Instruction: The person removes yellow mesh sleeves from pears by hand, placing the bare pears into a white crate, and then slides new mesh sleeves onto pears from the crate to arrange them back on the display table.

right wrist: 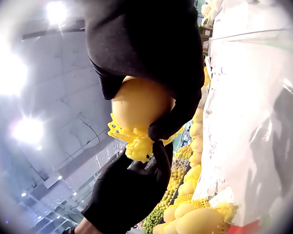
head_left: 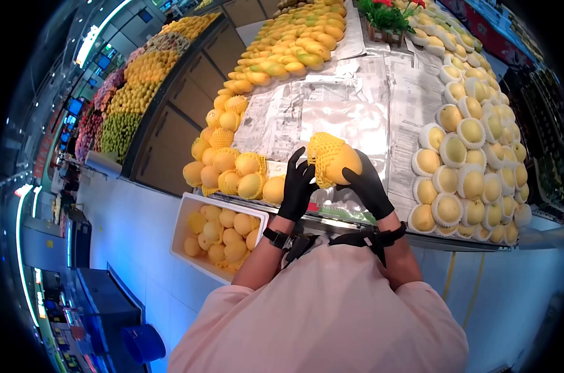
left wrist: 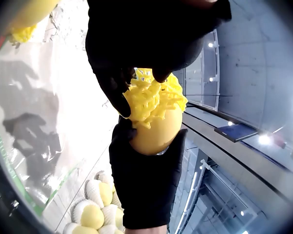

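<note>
1. One mango (head_left: 344,165) is being held in the air just above the front edge of the worktop (head_left: 332,105), at the centre of the head view.
2. One yellow foam net (head_left: 321,151) is covering the mango's far end, toward 11 o'clock; the near end is showing bare.
3. The left hand (head_left: 297,185), in a black glove, is standing at 9 o'clock of the fruit, fingertips pinching the net's edge.
4. The right hand (head_left: 369,185), also gloved, is cupping the bare end from 4 o'clock, fingers curling round it.
5. Newspaper sheets (head_left: 412,99) are lining the worktop; their print is too small to read.
6. Netted mangoes (head_left: 232,171) are lying piled at 9 o'clock, and fruit in white nets (head_left: 471,180) at 3 o'clock, too many to count.
7. One white crate (head_left: 186,208) of bare mangoes is sitting on the floor at 8 o'clock.
</note>
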`<state>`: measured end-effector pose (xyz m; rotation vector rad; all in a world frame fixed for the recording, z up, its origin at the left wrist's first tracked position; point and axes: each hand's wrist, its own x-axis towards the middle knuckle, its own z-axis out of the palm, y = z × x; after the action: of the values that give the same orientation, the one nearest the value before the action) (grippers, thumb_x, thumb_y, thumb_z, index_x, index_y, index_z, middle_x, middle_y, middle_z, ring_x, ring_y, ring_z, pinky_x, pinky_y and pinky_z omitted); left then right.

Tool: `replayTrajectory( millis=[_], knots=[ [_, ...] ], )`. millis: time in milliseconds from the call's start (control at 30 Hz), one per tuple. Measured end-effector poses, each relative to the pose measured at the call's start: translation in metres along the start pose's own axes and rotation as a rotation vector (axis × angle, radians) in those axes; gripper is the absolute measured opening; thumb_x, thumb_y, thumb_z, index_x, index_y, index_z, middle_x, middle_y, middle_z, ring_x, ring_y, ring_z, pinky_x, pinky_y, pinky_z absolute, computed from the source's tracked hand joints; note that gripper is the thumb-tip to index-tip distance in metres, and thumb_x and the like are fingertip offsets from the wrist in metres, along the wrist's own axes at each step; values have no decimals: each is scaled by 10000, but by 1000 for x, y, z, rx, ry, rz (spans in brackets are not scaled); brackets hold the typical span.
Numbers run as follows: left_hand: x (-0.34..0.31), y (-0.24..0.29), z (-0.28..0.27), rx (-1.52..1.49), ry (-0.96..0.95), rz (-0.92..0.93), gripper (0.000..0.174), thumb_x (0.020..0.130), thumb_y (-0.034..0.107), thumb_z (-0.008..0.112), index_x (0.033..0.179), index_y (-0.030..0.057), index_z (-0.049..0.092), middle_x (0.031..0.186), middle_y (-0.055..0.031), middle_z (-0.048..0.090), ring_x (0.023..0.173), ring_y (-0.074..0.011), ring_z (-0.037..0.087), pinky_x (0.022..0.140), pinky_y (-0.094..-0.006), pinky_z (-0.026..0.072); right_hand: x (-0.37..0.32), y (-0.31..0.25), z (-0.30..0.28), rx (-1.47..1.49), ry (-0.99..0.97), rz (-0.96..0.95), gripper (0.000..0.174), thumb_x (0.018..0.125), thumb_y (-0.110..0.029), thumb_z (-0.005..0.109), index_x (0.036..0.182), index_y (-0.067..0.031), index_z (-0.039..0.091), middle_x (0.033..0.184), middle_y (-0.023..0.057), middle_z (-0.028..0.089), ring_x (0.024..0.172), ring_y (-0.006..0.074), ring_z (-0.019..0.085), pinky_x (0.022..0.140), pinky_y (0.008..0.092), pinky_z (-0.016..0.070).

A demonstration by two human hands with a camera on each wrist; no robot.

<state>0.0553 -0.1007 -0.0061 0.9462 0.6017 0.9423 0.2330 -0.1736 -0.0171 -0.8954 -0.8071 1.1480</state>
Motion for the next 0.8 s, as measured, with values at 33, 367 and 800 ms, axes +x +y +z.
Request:
replayTrajectory(
  millis=[33,367,800],
  knots=[
    [1,1,-1,27,-13,-7,486,938,124,582,1373,97,367,1122,-73,578,1068,-175,587,820,-344,555,-1,-1,-1,21,-8,10,685,842,-238,728,1362,9,358,1198,137,532,992,221,623,715,330,595],
    [7,-6,-32,389,-83,37,538,884,104,640,1356,106,382,1063,-33,601,1002,-124,593,817,-289,521,-5,-17,0,257,-65,178,691,829,-227,730,1366,-1,358,1175,156,555,974,257,640,673,370,590],
    [-5,19,-29,-124,-175,-285,468,984,346,474,1346,49,455,1283,-110,551,1160,-241,557,962,-457,495,-3,-26,42,-745,86,-193,754,722,-164,813,1348,-14,419,1307,167,513,1223,279,510,1021,362,419]
  ],
)
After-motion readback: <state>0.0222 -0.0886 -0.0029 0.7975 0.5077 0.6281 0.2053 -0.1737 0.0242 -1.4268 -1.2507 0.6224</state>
